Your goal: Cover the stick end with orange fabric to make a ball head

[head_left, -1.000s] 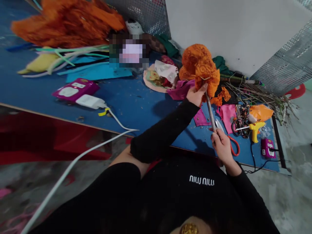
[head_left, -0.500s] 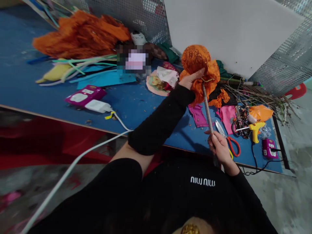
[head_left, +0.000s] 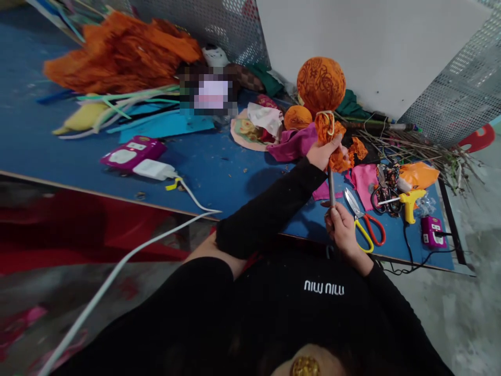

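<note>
An orange patterned fabric ball [head_left: 321,83] stands on top of a thin stick [head_left: 331,187], held upright before me. A pale tie circles the cloth under the ball. Below that tie, my left hand [head_left: 326,153] is closed around the gathered orange cloth [head_left: 340,161]. My right hand [head_left: 341,225] grips the stick lower down, near the table's front edge. Beside the right hand lie scissors [head_left: 364,218] with one red and one yellow handle. Behind my left hand are a smaller orange ball [head_left: 298,117] and magenta cloth [head_left: 294,143].
On the blue table [head_left: 219,177] lie a purple power strip [head_left: 135,153] with a white cord, a yellow glue gun [head_left: 409,203], pink cloth [head_left: 365,183] and dry twigs [head_left: 422,149]. An orange fabric heap [head_left: 121,55] sits at the back left. A white board [head_left: 364,52] stands behind.
My left hand has moved down from the ball to the cloth below the tie. The ball now stands upright and fully visible. My right hand has shifted slightly left on the stick.
</note>
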### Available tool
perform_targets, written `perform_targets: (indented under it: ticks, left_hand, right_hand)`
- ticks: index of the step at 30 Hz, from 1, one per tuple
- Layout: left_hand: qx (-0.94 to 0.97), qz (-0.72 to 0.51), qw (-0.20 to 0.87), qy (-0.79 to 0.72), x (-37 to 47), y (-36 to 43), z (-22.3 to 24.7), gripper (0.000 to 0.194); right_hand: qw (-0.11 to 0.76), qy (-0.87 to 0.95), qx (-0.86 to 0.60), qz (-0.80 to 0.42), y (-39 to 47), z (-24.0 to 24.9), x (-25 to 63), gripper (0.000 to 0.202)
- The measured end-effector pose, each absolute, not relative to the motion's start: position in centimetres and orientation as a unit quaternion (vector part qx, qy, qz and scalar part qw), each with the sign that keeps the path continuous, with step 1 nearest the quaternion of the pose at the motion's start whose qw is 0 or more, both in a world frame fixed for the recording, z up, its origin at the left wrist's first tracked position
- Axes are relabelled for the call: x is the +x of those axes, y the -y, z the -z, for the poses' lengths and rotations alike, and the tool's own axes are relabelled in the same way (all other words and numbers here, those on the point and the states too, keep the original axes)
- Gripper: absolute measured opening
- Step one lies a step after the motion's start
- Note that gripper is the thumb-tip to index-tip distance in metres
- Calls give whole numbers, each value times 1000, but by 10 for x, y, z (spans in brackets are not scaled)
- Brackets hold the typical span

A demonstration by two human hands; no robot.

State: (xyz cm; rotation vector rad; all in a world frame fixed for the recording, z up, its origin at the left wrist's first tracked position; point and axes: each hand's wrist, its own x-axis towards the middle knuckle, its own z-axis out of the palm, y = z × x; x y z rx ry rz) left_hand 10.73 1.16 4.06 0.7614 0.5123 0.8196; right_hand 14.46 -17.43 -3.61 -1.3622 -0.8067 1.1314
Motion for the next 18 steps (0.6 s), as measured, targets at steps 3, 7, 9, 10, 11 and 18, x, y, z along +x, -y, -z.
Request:
perform_targets:
  ticks: [3, 7, 9, 10, 11, 18]
  left_hand:
    - [383, -342, 828, -224, 100, -10, -48, 54]
    - [383, -309, 839, -232, 92, -6, -55, 53]
    - [384, -285, 848, -230, 95, 4, -56, 51]
    - [387, -272, 852, -224, 99, 10, -57, 50]
    - [393, -260, 854, -223, 103, 16, -57, 48]
    - [431, -258, 814, -290, 123, 34, -39, 42]
  right_hand:
    - [508, 445, -614, -409, 177, 29, 149, 34]
    - [566, 482, -650, -158, 165, -11, 181, 33]
    - [635, 431, -630, -120, 141, -37, 200, 37]
    - [651, 421, -613, -153, 126, -49, 208, 39]
    - [647, 414, -604, -214, 109, -61, 214, 41]
    - [586, 394, -564, -427, 38, -82, 199, 50]
